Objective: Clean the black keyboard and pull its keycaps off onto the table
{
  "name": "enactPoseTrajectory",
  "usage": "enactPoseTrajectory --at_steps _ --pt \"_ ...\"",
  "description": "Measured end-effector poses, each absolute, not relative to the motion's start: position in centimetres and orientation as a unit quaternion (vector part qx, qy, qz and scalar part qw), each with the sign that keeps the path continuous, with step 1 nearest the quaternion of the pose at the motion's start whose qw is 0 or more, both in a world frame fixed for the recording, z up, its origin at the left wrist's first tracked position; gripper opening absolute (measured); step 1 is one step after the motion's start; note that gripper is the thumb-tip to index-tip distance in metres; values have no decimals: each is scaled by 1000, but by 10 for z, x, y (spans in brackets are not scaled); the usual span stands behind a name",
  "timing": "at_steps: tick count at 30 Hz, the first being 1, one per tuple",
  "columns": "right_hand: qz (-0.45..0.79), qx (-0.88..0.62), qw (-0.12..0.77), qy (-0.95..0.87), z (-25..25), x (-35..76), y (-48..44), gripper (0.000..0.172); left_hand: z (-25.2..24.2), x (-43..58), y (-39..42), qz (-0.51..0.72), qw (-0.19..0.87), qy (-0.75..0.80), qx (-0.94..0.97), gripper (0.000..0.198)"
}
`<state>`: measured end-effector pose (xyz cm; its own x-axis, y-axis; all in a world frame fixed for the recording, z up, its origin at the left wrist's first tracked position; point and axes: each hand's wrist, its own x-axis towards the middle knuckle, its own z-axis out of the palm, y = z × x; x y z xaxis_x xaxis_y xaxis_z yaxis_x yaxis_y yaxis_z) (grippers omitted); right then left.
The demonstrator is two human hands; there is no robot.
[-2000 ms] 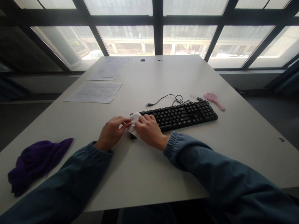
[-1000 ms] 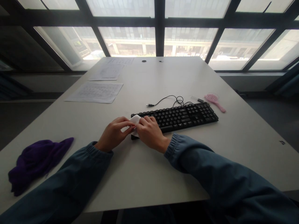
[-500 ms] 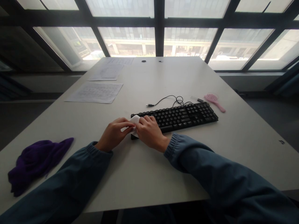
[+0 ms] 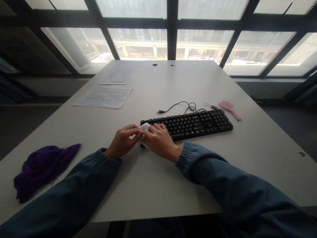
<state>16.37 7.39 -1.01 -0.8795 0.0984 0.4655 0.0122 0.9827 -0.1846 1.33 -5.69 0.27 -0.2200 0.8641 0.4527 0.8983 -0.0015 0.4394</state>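
Note:
My left hand (image 4: 124, 140) pinches a small white piece that looks like tissue or a wipe (image 4: 145, 127). Closed on the same white piece is my right hand (image 4: 162, 141), its fingers curled over the piece's right side. Both hands meet at the left end of a black keyboard (image 4: 195, 124), which lies slightly tilted on the white table. Fingers cover much of the white piece and part of the keyboard's left keys. Behind the keyboard its black cable (image 4: 190, 106) lies coiled, with the USB plug (image 4: 160, 111) to the left.
A purple cloth (image 4: 44, 168) lies bunched at the left, beside my left sleeve. Printed papers (image 4: 104, 97) rest toward the back left of the table (image 4: 138, 188). A pink hairbrush (image 4: 229, 109) and a thin dark-handled tool (image 4: 211, 106) lie behind the keyboard's right end. Windows line the far side.
The whole view has shifted slightly, so things sit a little further right. Both hands stay on the white piece at the keyboard's left end, with the left fingertips moved slightly against it.

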Motion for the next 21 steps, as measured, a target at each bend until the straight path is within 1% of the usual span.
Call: enactPoseTrajectory --at_steps 3,5,10,15,21 --pt "84 -15 238 -967 -10 166 73 20 4 12 -58 -338 20 -695 -634 24" --pt "89 0 238 -967 -10 168 73 20 6 10 -60 -329 -6 -677 -658 24" --pt "117 9 237 -964 -10 170 73 20 13 1 -63 -285 -58 -640 -711 15" --pt "117 18 224 -968 -9 171 74 21 12 -10 -65 -263 -70 -629 -728 22" --pt "94 37 234 -967 -13 169 73 21 6 -15 -65 -273 -63 -610 -741 16"
